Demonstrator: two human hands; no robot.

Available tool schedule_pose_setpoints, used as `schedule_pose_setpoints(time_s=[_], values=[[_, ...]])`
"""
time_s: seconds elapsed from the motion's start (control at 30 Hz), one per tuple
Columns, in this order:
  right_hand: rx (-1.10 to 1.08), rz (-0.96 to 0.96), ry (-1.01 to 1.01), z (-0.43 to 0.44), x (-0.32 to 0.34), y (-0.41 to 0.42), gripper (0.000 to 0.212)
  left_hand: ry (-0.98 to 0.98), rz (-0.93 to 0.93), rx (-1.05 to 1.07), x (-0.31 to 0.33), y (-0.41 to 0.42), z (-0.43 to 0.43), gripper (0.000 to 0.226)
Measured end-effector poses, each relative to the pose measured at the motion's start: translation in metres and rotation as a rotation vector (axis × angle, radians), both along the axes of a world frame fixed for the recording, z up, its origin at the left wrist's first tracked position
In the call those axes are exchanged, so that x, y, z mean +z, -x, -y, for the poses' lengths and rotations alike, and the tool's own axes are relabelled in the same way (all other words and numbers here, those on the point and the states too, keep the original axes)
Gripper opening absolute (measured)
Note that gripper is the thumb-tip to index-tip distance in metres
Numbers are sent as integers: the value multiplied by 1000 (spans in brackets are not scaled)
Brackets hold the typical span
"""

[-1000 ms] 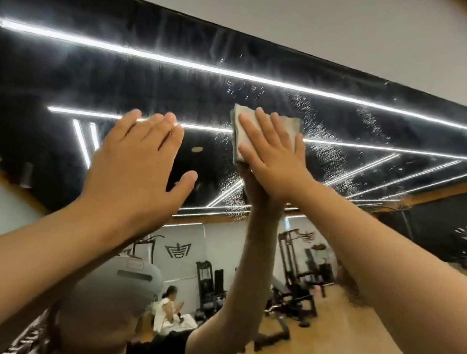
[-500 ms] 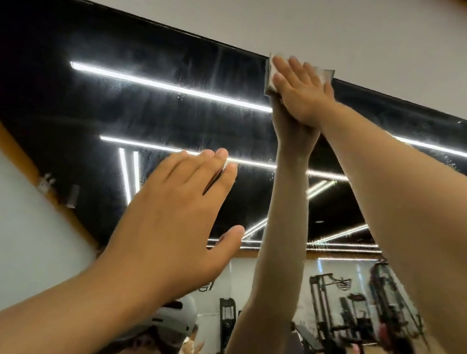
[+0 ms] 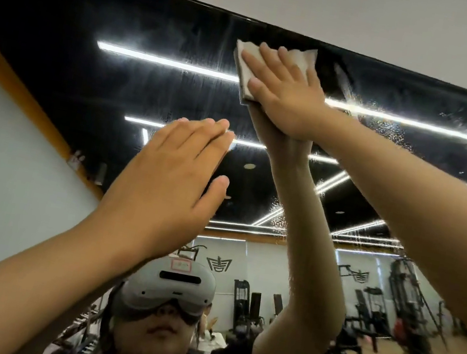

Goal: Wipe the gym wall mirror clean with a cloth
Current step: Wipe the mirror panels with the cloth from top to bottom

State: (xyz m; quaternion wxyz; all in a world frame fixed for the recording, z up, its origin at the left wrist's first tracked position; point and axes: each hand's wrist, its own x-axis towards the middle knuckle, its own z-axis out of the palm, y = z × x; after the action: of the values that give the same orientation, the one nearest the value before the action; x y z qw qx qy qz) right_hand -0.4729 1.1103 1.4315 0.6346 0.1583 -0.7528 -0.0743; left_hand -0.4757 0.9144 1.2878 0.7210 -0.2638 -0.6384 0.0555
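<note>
cloth (image 3: 246,63): folded, flat on mirror (image 3: 86,82), just below its top edge
right hand (image 3: 284,92): fingers straight, pressing cloth to glass
left hand (image 3: 168,184): flat, fingers straight, empty, lower left
around: droplets (image 3: 389,132) right of cloth, partly behind right arm; machines (image 3: 407,316) reflected
change: cloth has dropped from the top edge

Open mirror (image 3: 117,87) left of cloth (image 3: 244,71)

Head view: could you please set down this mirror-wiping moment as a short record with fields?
Surface: wall mirror, dark upper part near its top edge
Tool: folded white cloth, flat on the glass
Right hand: fingers straight, pressing the cloth to the mirror
Left hand: fingers straight, holds nothing, below and left of the cloth; contact with the glass unclear
Residue: speckled droplets right of the cloth
</note>
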Motion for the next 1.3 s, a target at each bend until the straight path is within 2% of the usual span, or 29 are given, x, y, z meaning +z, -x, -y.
schedule_pose_setpoints(time_s=[0.17, 0.47, 0.63, 0.77, 0.97, 1.13, 1.3], values=[[10, 11, -87, -4, -103, -1, 57, -94, 22, -111, 0, -3, -2, 67], [30, 50, -154, -13, -287, -4, 56, 67, 74, 64, 3, -6, -1, 65], [37, 106, -255, -36, -336, -10, 56, 77, 109, 49, 4, -9, -2, 62], [39, 114, -131, -56, -300, -6, 56, 92, 118, 51, 4, -10, -3, 61], [32, 80, 124, -71, -181, 1, 59, 23, 128, -19, 11, -15, -15, 63], [58, 46, 161, -81, -92, 6, 53, -58, 99, -73, 35, -16, -59, 54], [85, 10, 163, -99, -18, 12, 51, -178, 109, -93, 47, -3, -117, 58]])
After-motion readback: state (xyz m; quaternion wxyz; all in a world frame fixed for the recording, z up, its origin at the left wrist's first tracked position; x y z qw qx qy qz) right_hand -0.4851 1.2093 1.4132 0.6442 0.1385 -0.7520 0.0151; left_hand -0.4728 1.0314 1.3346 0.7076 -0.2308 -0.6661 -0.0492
